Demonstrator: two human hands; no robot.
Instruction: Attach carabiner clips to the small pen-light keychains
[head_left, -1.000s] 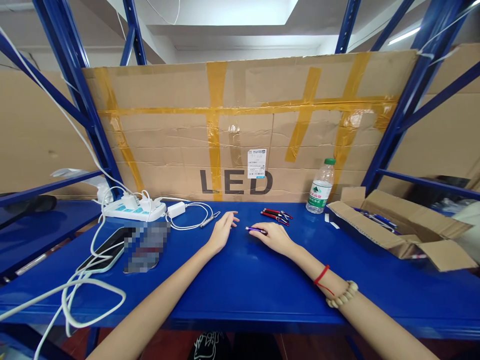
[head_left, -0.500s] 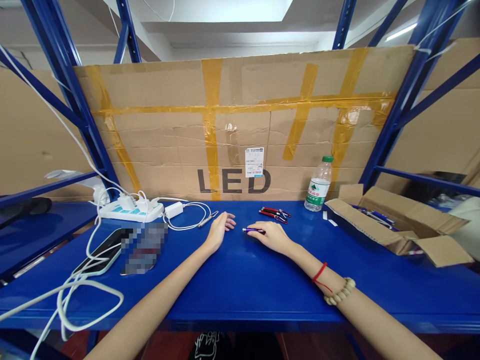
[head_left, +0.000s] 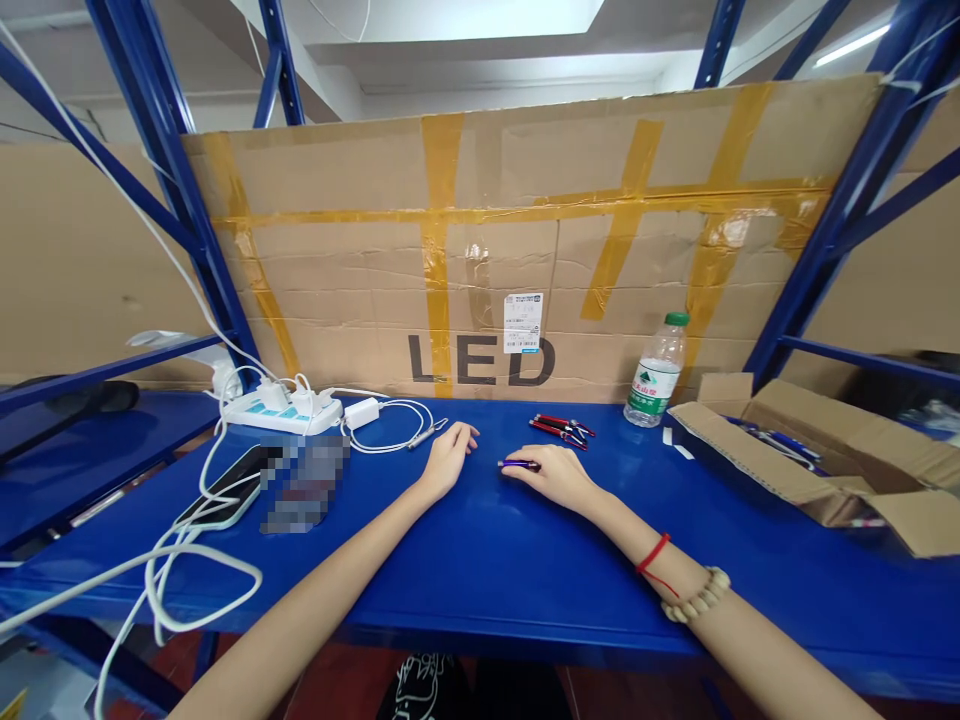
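My right hand (head_left: 556,477) rests on the blue tabletop (head_left: 480,570), its fingers closed around a purple pen (head_left: 516,464) whose front part sticks out to the left. The rest of that pen is hidden under my fingers. My left hand (head_left: 448,462) lies on its side a little to the left, holding nothing, its fingers loosely bent and slightly apart. Beyond my right hand, several red pens (head_left: 559,430) lie in a small bundle. On the far right, an open cardboard box (head_left: 765,460) has blue pens (head_left: 787,440) inside.
A water bottle (head_left: 657,370) with a green cap stands near the back, beside small white paper pieces (head_left: 681,450). At left are a power strip (head_left: 289,415), white cables (head_left: 202,555), a phone (head_left: 236,490) and a blurred-out item (head_left: 307,490). A cardboard sheet (head_left: 360,290) closes the back.
The camera view has turned slightly, so everything sits a little further right. Both hands stay in about the same place on the table, and the pen remains in my right hand.
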